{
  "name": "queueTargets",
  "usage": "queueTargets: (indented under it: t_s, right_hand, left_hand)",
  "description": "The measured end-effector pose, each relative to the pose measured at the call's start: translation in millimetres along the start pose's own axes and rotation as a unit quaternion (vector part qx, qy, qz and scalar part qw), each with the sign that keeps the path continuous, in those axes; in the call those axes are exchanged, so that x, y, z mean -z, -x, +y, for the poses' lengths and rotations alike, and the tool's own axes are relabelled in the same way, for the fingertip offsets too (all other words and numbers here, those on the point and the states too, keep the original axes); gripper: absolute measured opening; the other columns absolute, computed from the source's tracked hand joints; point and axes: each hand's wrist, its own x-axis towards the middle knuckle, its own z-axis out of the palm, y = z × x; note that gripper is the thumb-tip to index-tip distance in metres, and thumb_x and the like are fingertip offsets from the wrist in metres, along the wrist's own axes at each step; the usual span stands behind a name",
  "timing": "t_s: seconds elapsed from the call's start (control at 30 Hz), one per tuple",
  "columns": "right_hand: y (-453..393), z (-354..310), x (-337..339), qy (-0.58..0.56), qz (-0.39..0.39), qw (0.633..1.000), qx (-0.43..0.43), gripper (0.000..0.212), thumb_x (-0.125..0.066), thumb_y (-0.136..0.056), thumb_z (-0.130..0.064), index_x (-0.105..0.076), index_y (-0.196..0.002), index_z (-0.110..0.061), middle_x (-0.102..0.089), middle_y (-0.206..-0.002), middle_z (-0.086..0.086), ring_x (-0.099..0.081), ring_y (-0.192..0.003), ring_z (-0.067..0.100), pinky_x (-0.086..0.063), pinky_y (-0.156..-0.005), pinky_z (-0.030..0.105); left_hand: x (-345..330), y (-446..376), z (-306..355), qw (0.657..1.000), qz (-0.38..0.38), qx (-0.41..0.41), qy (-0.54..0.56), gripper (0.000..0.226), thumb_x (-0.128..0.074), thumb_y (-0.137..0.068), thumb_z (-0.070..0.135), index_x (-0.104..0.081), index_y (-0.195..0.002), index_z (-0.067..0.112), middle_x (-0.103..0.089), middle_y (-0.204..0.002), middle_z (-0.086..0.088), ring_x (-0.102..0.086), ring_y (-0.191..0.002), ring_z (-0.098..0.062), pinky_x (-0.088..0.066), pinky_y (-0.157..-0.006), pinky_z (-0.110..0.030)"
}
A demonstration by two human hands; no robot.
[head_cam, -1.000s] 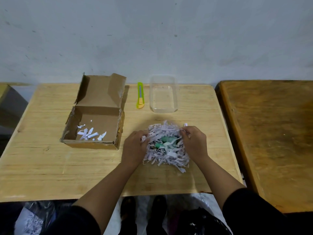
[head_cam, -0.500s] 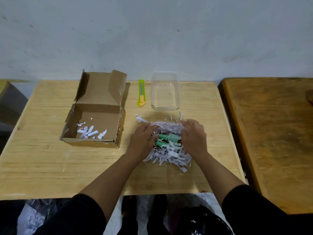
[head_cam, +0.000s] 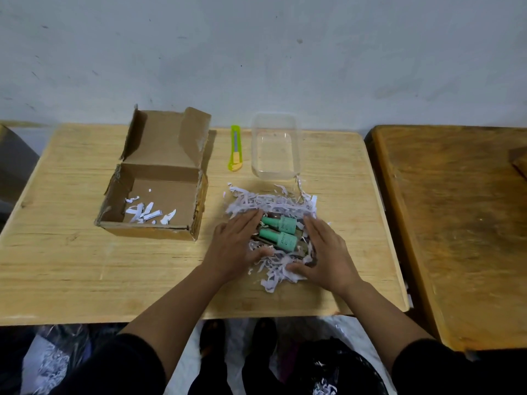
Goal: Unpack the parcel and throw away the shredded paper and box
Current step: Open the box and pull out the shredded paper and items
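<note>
A pile of pale shredded paper [head_cam: 268, 202] lies on the light wooden table [head_cam: 71, 266], right of centre. Two green bottles [head_cam: 281, 232] lie side by side in the middle of the pile, uncovered. My left hand [head_cam: 238, 242] rests flat on the pile's left side, fingers spread. My right hand [head_cam: 323, 249] lies flat on its right side, thumb under the near strips. The open cardboard box [head_cam: 155, 195] stands to the left, lid flap up, with a few white strips on its floor.
A green and yellow utility knife [head_cam: 236, 148] and a clear plastic container [head_cam: 276, 146] lie at the table's back edge. A darker wooden table [head_cam: 456, 223] adjoins on the right. Black bags with shredded paper [head_cam: 336, 372] sit on the floor below.
Both hands have spread apart and flattened, pushing the shredded paper outward. The two green bottles, half buried before, now lie exposed between the hands.
</note>
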Motion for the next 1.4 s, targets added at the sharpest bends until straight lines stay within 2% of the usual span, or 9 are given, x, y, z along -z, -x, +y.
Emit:
queueTargets:
  t_s: [0.23,0.47,0.67,0.73,0.83,1.0,1.13,1.27,1.4]
  right_hand:
    - [-23.7,-26.0,15.2,-0.13,0.134,0.977,0.104,0.065,-0.047,-0.082,-0.045,-0.042,-0.137,-0.011,-0.05,-0.137,0.008,-0.044,-0.127,0.015,-0.037,-0.104,0.032]
    - [-40.5,-18.9,5.7,-0.128,0.018,0.991,0.022,0.064,-0.016,-0.089,-0.051,-0.034,-0.142,-0.021,-0.031,-0.153,-0.004,-0.019,-0.144,0.01,-0.017,-0.117,0.045]
    - [-42.1,-17.4,10.1,-0.082,0.2,0.974,0.062,0.039,-0.043,-0.09,-0.029,-0.063,-0.115,-0.008,-0.066,-0.112,0.009,-0.06,-0.106,0.022,-0.048,-0.087,0.032]
    - [-38.3,-22.0,4.4,-0.084,0.179,0.978,0.07,0.035,-0.048,-0.086,-0.031,-0.064,-0.109,-0.009,-0.066,-0.1,0.008,-0.06,-0.093,0.021,-0.043,-0.077,0.022]
    - [-34.4,-21.6,-1.1,-0.137,0.146,0.979,0.038,0.03,-0.057,-0.085,-0.026,-0.06,-0.11,-0.009,-0.064,-0.101,0.009,-0.057,-0.09,0.019,-0.037,-0.075,0.018]
    - [-38.3,-14.1,5.9,-0.19,0.098,0.976,-0.039,0.036,-0.065,-0.085,-0.025,-0.058,-0.118,-0.013,-0.065,-0.109,0.004,-0.053,-0.091,0.009,-0.039,-0.078,0.02]
    - [-42.1,-13.1,12.6,-0.177,0.08,0.98,-0.043,0.037,-0.067,-0.084,-0.024,-0.06,-0.118,-0.012,-0.066,-0.113,0.006,-0.058,-0.097,0.015,-0.041,-0.081,0.021]
    - [-41.4,-16.5,16.1,-0.154,0.084,0.984,-0.034,0.034,-0.067,-0.084,-0.022,-0.062,-0.115,-0.01,-0.066,-0.112,0.007,-0.06,-0.101,0.022,-0.041,-0.081,0.022]
    - [-33.5,-23.7,13.2,-0.149,0.15,0.977,-0.035,0.037,-0.073,-0.078,-0.023,-0.062,-0.111,-0.009,-0.063,-0.104,0.007,-0.056,-0.096,0.018,-0.042,-0.077,0.025]
  left_hand:
    - [8.2,-16.3,15.0,0.986,0.101,-0.125,-0.041,0.039,-0.036,-0.091,0.045,-0.054,-0.123,0.03,-0.056,-0.131,0.006,-0.046,-0.123,-0.016,-0.033,-0.088,-0.04]
    - [10.9,-32.8,-5.3,0.999,-0.017,-0.003,-0.032,0.06,-0.007,-0.09,0.052,-0.032,-0.141,0.032,-0.036,-0.148,0.007,-0.026,-0.138,-0.014,-0.025,-0.1,-0.039]
    - [15.3,-33.3,-10.4,0.995,0.067,0.063,0.038,0.036,-0.043,-0.095,0.032,-0.048,-0.131,0.028,-0.046,-0.139,0.0,-0.039,-0.129,-0.021,-0.031,-0.094,-0.045]
    - [18.2,-32.4,-6.3,0.993,0.117,-0.011,0.032,0.034,-0.046,-0.088,0.034,-0.057,-0.12,0.03,-0.055,-0.13,-0.001,-0.049,-0.121,-0.023,-0.037,-0.088,-0.044]
    - [18.7,-35.2,-2.8,0.994,0.03,-0.105,0.021,0.037,-0.042,-0.082,0.038,-0.064,-0.112,0.032,-0.066,-0.115,0.003,-0.058,-0.109,-0.021,-0.038,-0.083,-0.041]
    - [15.9,-37.8,-22.5,0.996,0.022,-0.048,0.072,0.029,-0.064,-0.078,0.015,-0.068,-0.106,0.022,-0.07,-0.104,-0.003,-0.061,-0.098,-0.027,-0.05,-0.081,-0.05]
    - [16.7,-31.1,-25.8,0.993,0.067,-0.022,0.091,0.028,-0.063,-0.071,-0.008,-0.069,-0.094,0.007,-0.068,-0.097,-0.015,-0.061,-0.091,-0.033,-0.049,-0.077,-0.038]
    - [8.8,-21.8,-35.1,0.989,0.103,0.053,0.09,0.013,-0.056,-0.084,0.004,-0.067,-0.09,0.006,-0.065,-0.091,-0.013,-0.056,-0.09,-0.03,-0.048,-0.079,-0.041]
    - [18.1,-23.3,-19.4,0.984,0.144,-0.046,0.091,0.024,-0.047,-0.085,0.014,-0.066,-0.1,0.012,-0.065,-0.096,-0.008,-0.058,-0.087,-0.021,-0.049,-0.072,-0.033]
